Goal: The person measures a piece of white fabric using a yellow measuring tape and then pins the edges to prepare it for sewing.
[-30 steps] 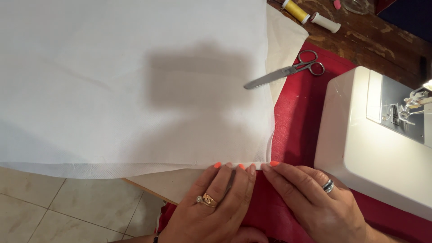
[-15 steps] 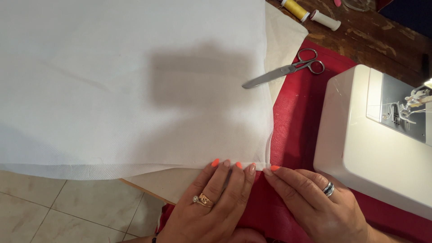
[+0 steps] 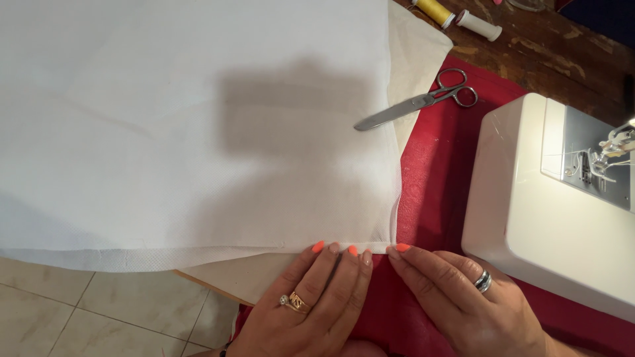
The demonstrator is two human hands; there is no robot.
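Observation:
A large sheet of white fabric (image 3: 185,119) lies spread over the table and hangs past its near edge. My left hand (image 3: 311,304), with rings and orange nails, presses its fingertips flat on the folded near hem close to the fabric's right corner. My right hand (image 3: 463,304), wearing a dark ring, touches the same corner with its fingertips, fingers together. Both hands rest on a red cloth (image 3: 436,172) under the fabric. Neither hand grips anything.
Steel scissors (image 3: 417,102) lie across the fabric's right edge. A white sewing machine (image 3: 536,211) stands at the right. A yellow thread spool (image 3: 433,10) and a white spool (image 3: 479,25) sit on the dark wooden table at the back. Tiled floor shows below left.
Both hands have stayed at the hem corner, with only small shifts of the fingertips. The fabric and scissors have not moved.

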